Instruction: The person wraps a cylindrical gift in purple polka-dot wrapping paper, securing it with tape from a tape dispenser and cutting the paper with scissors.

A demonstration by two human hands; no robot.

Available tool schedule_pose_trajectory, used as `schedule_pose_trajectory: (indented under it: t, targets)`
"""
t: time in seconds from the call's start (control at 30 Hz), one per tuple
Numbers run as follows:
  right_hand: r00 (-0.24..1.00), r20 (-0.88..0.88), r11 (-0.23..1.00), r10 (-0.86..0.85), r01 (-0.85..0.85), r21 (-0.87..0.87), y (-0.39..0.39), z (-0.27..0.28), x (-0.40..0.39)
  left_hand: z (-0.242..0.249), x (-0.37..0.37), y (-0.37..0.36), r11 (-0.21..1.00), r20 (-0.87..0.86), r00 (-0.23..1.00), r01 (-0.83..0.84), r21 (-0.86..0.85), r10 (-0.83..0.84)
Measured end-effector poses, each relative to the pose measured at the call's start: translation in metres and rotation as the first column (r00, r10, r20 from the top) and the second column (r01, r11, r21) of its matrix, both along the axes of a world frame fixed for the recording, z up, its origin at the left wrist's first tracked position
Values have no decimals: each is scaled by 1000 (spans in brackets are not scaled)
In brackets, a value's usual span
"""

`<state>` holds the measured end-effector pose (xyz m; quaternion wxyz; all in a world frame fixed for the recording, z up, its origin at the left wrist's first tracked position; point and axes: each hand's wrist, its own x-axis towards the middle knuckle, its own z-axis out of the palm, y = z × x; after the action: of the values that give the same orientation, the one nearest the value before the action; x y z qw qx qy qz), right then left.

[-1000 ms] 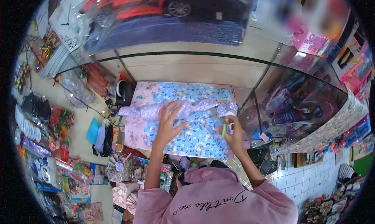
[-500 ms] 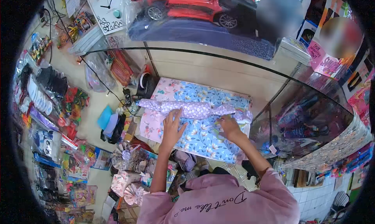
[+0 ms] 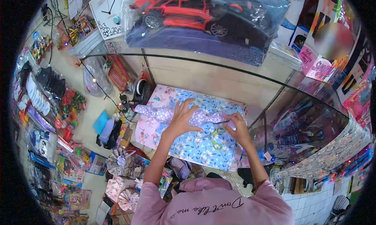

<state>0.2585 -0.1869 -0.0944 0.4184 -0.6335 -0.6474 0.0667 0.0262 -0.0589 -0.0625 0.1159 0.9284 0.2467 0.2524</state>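
A long parcel in purple flowered wrapping paper [image 3: 163, 114] lies crosswise on blue-and-pink flowered sheets [image 3: 196, 146]. Its wrapping narrows towards the right end. My left hand [image 3: 181, 121] rests over the parcel's middle, fingers spread wide. At the narrow right end, my right hand [image 3: 237, 127] pinches the purple paper between thumb and fingers. Green-handled scissors [image 3: 217, 140] lie on the blue sheet between my two hands, just below the parcel.
Behind the sheets runs a glass-topped case [image 3: 211, 64] with a boxed red toy car [image 3: 184, 13] on it. A tape dispenser [image 3: 140, 88] stands at the back left. Packaged goods [image 3: 47, 84] fill the left side. Wrapped gifts [image 3: 121, 189] sit at the lower left.
My left hand has spread its fingers further over the parcel. My right hand has moved up to the parcel's right end, uncovering the scissors. The view has shifted slightly.
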Motion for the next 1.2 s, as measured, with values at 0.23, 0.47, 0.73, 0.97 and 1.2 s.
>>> schedule_pose_trajectory:
  t: [0.23, 0.47, 0.73, 0.97, 1.2]
  targets:
    - [987, 14, 983, -161, 159, 89, -3, -16, 10, -32, 19, 32, 999, -171, 985, 36, 12, -33]
    - [954, 61, 956, -293, 292, 25, -15, -19, 11, -52, 10, 10, 996, -117, 992, -42, 74, 50]
    - [980, -160, 956, -121, 158, 246, -24, 26, -1, -35, 14, -14, 977, 179, 983, -87, 196, 52]
    - [802, -590, 993, 99, -41, 111, -36, 20, 4, -53, 17, -17, 955, 235, 970, -126, 267, 62]
    - [789, -605, 994, 106, -95, 49, -45, 31, -1, -67, 15, -22, 942, 447, 891, -215, 259, 81]
